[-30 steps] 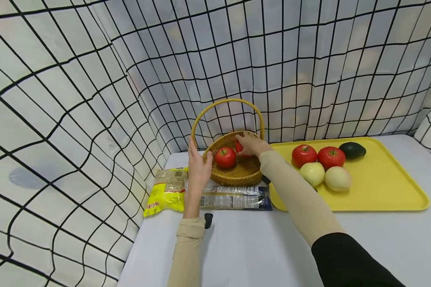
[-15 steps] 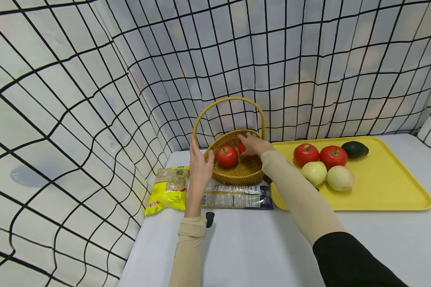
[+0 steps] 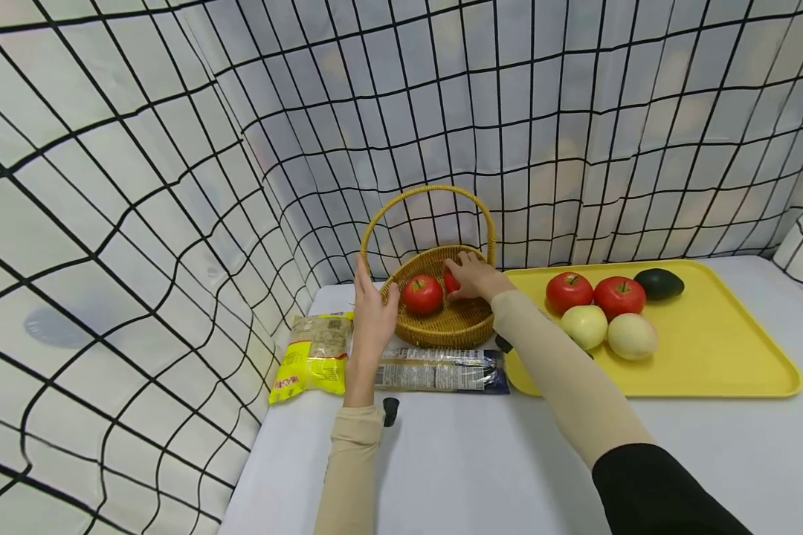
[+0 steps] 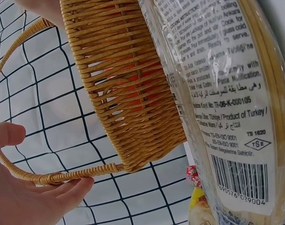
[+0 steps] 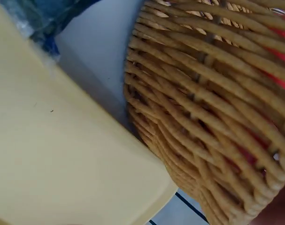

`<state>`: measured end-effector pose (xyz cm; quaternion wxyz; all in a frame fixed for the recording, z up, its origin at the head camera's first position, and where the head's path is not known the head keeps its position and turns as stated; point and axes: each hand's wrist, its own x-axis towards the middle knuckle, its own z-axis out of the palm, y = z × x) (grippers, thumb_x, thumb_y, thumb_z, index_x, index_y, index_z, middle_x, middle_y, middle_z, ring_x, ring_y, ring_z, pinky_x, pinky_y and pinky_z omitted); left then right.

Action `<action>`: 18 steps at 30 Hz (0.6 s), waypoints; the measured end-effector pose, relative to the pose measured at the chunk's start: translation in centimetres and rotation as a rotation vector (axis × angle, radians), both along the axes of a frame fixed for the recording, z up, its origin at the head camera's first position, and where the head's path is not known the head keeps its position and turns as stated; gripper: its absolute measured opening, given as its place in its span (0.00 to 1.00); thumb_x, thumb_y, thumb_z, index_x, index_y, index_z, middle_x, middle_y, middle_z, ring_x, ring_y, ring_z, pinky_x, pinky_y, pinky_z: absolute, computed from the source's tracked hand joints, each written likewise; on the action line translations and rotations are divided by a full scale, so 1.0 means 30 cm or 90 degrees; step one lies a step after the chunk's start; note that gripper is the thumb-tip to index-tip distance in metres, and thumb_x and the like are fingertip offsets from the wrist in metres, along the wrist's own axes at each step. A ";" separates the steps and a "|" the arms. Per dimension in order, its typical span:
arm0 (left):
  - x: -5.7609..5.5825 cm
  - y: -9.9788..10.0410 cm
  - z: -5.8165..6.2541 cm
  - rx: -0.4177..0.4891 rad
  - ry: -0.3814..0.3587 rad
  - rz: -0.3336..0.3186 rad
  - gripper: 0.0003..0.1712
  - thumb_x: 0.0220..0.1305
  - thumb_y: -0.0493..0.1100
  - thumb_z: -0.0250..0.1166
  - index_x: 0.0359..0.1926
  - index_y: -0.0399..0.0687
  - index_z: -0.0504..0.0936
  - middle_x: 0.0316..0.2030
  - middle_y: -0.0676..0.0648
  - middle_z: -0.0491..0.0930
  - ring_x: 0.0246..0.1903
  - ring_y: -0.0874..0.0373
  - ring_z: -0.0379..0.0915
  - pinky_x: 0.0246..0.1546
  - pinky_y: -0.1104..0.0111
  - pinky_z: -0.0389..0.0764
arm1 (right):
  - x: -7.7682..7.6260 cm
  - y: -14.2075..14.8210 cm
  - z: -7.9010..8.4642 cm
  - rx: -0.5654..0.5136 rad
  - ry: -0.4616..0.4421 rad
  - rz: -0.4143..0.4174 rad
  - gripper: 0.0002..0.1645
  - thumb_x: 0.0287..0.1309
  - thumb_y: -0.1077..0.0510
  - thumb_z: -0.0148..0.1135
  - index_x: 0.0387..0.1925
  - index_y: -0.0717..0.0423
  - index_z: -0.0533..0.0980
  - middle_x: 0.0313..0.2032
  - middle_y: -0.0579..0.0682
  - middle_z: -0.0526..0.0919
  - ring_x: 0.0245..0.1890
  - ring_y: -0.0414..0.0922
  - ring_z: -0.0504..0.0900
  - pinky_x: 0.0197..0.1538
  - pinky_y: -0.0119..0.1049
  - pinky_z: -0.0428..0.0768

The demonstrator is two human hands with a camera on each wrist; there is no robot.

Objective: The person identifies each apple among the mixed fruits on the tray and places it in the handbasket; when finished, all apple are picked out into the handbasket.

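A round wicker basket (image 3: 442, 338) with a tall hoop handle stands at the back of the table. One red tomato (image 3: 422, 295) lies in its left half. With curled fingers my right hand (image 3: 473, 276) grips a second tomato (image 3: 451, 281) inside the basket, mostly hidden under the hand. At the basket's left side is my left hand (image 3: 376, 316), fingers extended against the foot of the handle. The left wrist view shows those fingertips (image 4: 81, 190) along the handle, the thumb held apart. Woven wall (image 5: 203, 93) fills much of the right wrist view.
A yellow tray (image 3: 709, 349) at the right bears two tomatoes (image 3: 569, 293), two pale round onion-like vegetables (image 3: 632, 336) and a dark green avocado-like one (image 3: 659, 284). A long pasta packet (image 3: 442, 370) lies before the basket, a yellow bag (image 3: 313, 357) to its left. Black netting (image 3: 401, 96) borders the table.
My right hand has shifted slightly right and nearer, with the tomato in its fingers. The left hand keeps its place at the handle. The whole view has moved a little.
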<state>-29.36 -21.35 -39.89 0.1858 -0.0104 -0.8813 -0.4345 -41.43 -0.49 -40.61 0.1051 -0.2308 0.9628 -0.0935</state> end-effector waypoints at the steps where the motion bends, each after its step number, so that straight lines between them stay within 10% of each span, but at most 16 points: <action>1: 0.000 -0.001 -0.002 -0.001 -0.002 0.000 0.49 0.79 0.53 0.52 0.82 0.68 0.25 0.84 0.44 0.35 0.79 0.36 0.51 0.74 0.40 0.63 | 0.002 0.001 -0.003 0.001 0.004 0.005 0.50 0.68 0.41 0.64 0.81 0.51 0.52 0.79 0.65 0.50 0.81 0.63 0.49 0.76 0.60 0.65; 18: -0.008 -0.005 -0.008 -0.012 0.009 -0.002 0.49 0.79 0.53 0.51 0.82 0.67 0.25 0.84 0.46 0.34 0.78 0.37 0.52 0.71 0.42 0.68 | 0.064 0.096 0.063 -0.057 0.044 0.109 0.35 0.73 0.46 0.59 0.74 0.53 0.63 0.77 0.64 0.55 0.78 0.63 0.54 0.72 0.63 0.68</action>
